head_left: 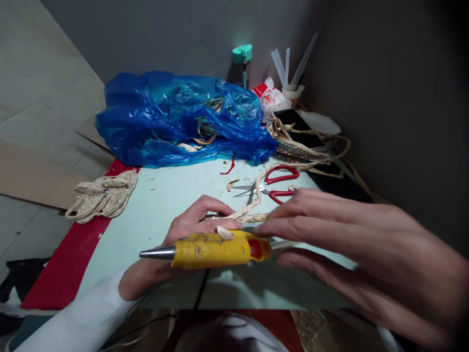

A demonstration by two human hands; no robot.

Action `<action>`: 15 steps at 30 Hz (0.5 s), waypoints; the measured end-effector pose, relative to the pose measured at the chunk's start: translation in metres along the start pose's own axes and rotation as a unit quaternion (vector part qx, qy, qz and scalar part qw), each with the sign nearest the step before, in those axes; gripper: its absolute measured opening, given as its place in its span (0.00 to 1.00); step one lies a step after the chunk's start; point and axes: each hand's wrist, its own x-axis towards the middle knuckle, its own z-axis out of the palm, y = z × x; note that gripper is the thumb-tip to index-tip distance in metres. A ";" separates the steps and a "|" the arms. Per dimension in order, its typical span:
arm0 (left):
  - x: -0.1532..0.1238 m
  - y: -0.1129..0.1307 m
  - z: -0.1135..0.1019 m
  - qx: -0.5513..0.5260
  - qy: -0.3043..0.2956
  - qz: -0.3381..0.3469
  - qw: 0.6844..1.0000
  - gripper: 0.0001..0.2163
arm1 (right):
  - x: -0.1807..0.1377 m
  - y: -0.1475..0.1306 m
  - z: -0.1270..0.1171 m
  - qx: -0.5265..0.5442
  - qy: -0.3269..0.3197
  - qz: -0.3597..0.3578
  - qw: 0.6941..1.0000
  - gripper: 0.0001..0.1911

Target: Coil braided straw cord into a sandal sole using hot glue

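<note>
My left hand (200, 215) is closed round a pale braided straw cord (252, 218), thumb and fingers pinching it above the tabletop. Close in front of that wrist is a yellow hot glue gun (212, 249), its metal nozzle pointing left; its handle is out of sight, and I cannot tell what supports it. My right hand (340, 234), slightly blurred, has its upper fingertips at the cord just behind the gun's rear end, with the thumb lower and apart. A clear glue stick (284, 245) shows at the gun's back. Red-handled scissors (262, 187) lie open beyond the hands, a loop of cord crossing them.
A crumpled blue plastic bag (176, 117) with straw strips in it fills the table's far side. At left lies a bundle of braided cord (104, 195). More straw (308, 146), a cup of glue sticks (293, 93) and a green-capped bottle (242, 54) stand near the wall.
</note>
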 end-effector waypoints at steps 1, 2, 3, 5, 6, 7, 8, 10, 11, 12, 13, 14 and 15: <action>0.000 0.002 -0.001 -0.016 -0.001 -0.007 1.000 0.08 | 0.009 0.001 0.003 0.024 -0.014 0.000 1.000 0.12; 0.001 0.004 -0.001 -0.032 0.003 -0.016 0.999 0.07 | 0.018 0.002 0.006 0.047 -0.020 -0.017 0.999 0.11; 0.001 0.004 -0.001 -0.048 0.005 -0.029 0.998 0.06 | 0.026 0.003 0.010 0.068 -0.020 -0.033 0.997 0.10; 0.002 0.002 -0.002 -0.074 0.008 -0.057 0.996 0.03 | 0.039 0.006 0.016 0.099 -0.031 -0.057 0.993 0.07; 0.002 -0.001 -0.002 -0.087 0.003 -0.068 0.994 0.02 | 0.044 0.008 0.017 0.111 -0.044 -0.057 0.991 0.06; 0.003 -0.004 -0.002 -0.098 -0.005 -0.076 0.992 0.02 | 0.047 0.010 0.018 0.122 -0.062 -0.052 0.989 0.07; 0.005 -0.007 -0.002 -0.107 -0.018 -0.075 0.991 0.03 | 0.050 0.011 0.019 0.132 -0.078 -0.047 0.987 0.07; 0.006 -0.012 -0.001 -0.110 -0.036 -0.069 0.991 0.05 | 0.053 0.012 0.018 0.150 -0.087 -0.049 0.984 0.07; 0.007 -0.014 -0.001 -0.106 -0.039 -0.065 0.991 0.05 | 0.054 0.012 0.017 0.152 -0.089 -0.053 0.983 0.07; 0.006 -0.016 0.000 -0.098 -0.039 -0.066 0.992 0.04 | 0.055 0.011 0.016 0.150 -0.093 -0.061 0.982 0.07; 0.006 -0.017 0.001 -0.086 -0.037 -0.065 0.993 0.04 | 0.057 0.010 0.014 0.145 -0.096 -0.073 0.982 0.08; 0.006 -0.019 0.003 -0.074 -0.040 -0.059 0.995 0.03 | 0.058 0.008 0.013 0.136 -0.104 -0.078 0.982 0.09; 0.005 -0.021 0.006 -0.065 -0.043 -0.051 0.996 0.03 | 0.060 0.006 0.013 0.126 -0.120 -0.078 0.982 0.10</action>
